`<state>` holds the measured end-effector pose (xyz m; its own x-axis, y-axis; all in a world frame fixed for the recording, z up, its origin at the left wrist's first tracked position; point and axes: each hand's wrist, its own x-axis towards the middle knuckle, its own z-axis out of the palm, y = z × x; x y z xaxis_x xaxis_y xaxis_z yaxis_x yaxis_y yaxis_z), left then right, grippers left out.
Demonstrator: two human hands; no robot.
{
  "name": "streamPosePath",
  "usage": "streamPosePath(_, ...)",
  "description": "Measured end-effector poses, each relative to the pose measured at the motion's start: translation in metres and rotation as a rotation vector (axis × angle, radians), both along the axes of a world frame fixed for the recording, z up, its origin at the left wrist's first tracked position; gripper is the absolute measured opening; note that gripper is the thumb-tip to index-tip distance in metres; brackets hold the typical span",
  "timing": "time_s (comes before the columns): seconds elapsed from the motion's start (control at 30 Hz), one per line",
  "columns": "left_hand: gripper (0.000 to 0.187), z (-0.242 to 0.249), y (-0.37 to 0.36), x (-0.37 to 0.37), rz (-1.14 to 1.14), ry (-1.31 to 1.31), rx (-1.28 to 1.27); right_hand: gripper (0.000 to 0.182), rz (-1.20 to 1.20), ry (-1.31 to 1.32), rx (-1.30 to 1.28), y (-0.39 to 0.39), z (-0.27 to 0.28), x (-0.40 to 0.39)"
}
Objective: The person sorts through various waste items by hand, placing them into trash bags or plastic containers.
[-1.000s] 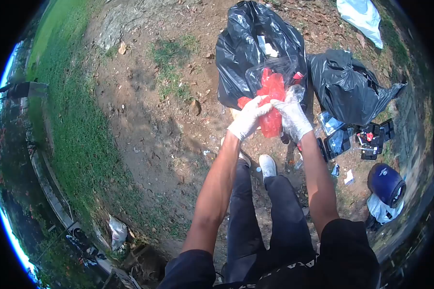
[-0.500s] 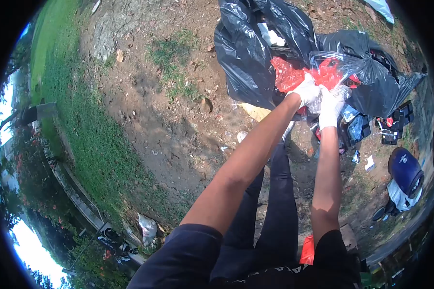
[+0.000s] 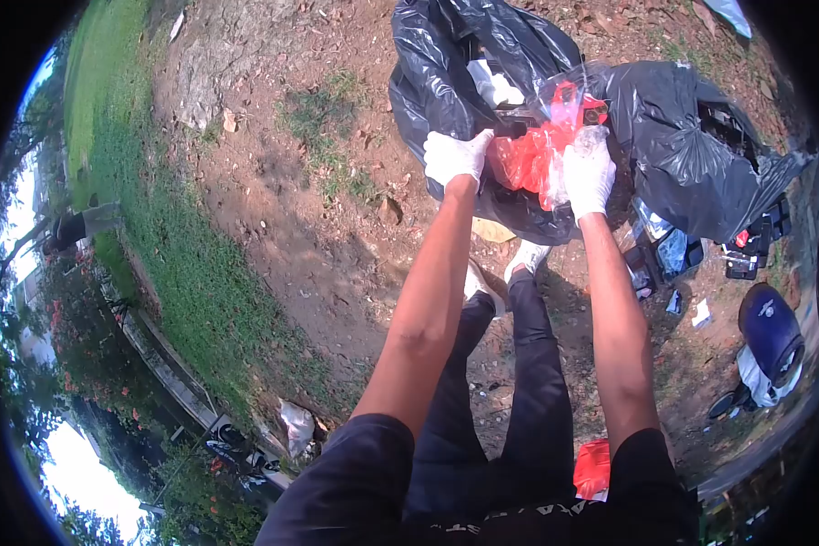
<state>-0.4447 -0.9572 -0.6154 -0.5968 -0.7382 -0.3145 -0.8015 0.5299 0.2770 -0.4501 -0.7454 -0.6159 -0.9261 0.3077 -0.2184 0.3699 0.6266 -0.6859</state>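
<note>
A large black garbage bag [image 3: 432, 91] lies with its mouth spread, holding red and clear plastic and something white. My left hand [image 3: 455, 159], in a white glove, is closed on the near left edge of this bag. To its right, my right hand [image 3: 590, 175], also gloved, grips crumpled clear plastic [image 3: 591, 141] that looks like a bag. Between both hands sits a crumpled red plastic bag [image 3: 532, 156], touching my right hand's fingers. A transparent sheet with a red and dark item [image 3: 581, 102] stands just above. My fingertips are partly hidden.
A second black bag [image 3: 678, 146], torn at its right side, rests to the right. Below it are dark plastic cases [image 3: 746, 259] and scraps. A dark blue helmet-like object [image 3: 771, 328] lies at far right. Bare soil and grass [image 3: 182, 282] stretch left; my shoes [image 3: 528, 257] stand below the bag.
My left hand has left the red bag and moved left to the black bag's edge. My right hand has shifted slightly up and left with the clear plastic. The red bag now shows between them.
</note>
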Motion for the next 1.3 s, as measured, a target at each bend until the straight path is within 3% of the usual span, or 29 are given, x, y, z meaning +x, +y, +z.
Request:
streamPosePath(0.1,0.057,-0.051,-0.016,-0.012,-0.074,-0.041,0.065,0.051,0.234,-0.073,0.157,-0.013,0.008,0.005)
streamPosePath(0.17,0.036,-0.065,-0.025,-0.007,0.016,0.149,0.089,0.058,0.306,-0.106,0.190,-0.019,0.004,0.007)
streamPosePath(0.23,0.021,-0.036,-0.029,-0.001,0.115,0.364,0.254,0.072,0.357,-0.097,0.145,-0.026,0.006,0.003)
streamPosePath(0.27,0.019,-0.040,-0.036,0.010,0.127,0.454,0.256,0.072,0.345,-0.107,0.139,-0.028,-0.002,0.005)
streamPosePath(0.33,0.017,-0.037,-0.049,0.029,0.154,0.613,0.344,0.078,0.380,0.145,0.274,-0.035,-0.030,0.001)
streamPosePath(0.4,0.019,-0.026,-0.062,0.052,0.238,0.686,0.480,0.075,0.438,0.062,0.264,-0.049,-0.048,-0.008)
streamPosePath(0.43,0.020,-0.024,-0.073,0.063,0.164,0.734,0.437,0.074,0.454,0.062,0.237,-0.063,-0.053,-0.015)
streamPosePath(0.53,0.022,0.007,-0.092,0.092,0.064,0.672,0.388,0.076,0.631,-0.064,0.368,-0.110,-0.037,-0.031)
streamPosePath(0.57,0.022,0.014,-0.096,0.102,0.022,0.674,0.379,0.080,0.661,-0.161,0.308,-0.128,-0.034,-0.037)
streamPosePath(0.67,0.020,0.040,-0.100,0.126,0.058,0.611,0.420,0.080,0.731,-0.214,0.385,-0.174,-0.048,-0.035)
streamPosePath(0.8,0.021,0.054,-0.114,0.155,0.058,0.564,0.456,0.114,0.631,-0.511,0.339,-0.212,-0.077,-0.019)
streamPosePath(0.9,0.022,0.065,-0.117,0.169,0.042,0.483,0.501,0.117,0.574,-0.507,0.430,-0.229,-0.070,-0.004)
streamPosePath(1.0,0.025,0.087,-0.107,0.161,0.200,0.555,0.604,0.110,0.583,-0.529,0.400,-0.221,-0.036,-0.005)
streamPosePath(1.1,0.024,0.100,-0.111,0.160,0.228,0.563,0.633,0.106,0.544,-0.370,0.312,-0.214,-0.073,0.006)
streamPosePath(1.17,0.022,0.104,-0.119,0.158,0.188,0.552,0.624,0.097,0.483,-0.293,0.239,-0.214,-0.060,0.012)
streamPosePath(1.23,0.020,0.110,-0.123,0.149,0.118,0.579,0.708,0.081,0.345,-0.104,-0.172,-0.214,-0.052,0.022)
streamPosePath(1.27,0.016,0.116,-0.127,0.139,0.092,0.572,0.748,0.058,0.332,-0.107,-0.265,-0.216,-0.050,0.027)
streamPosePath(1.3,0.016,0.112,-0.133,0.133,0.080,0.567,0.745,0.046,0.368,-0.153,-0.275,-0.220,-0.053,0.036)
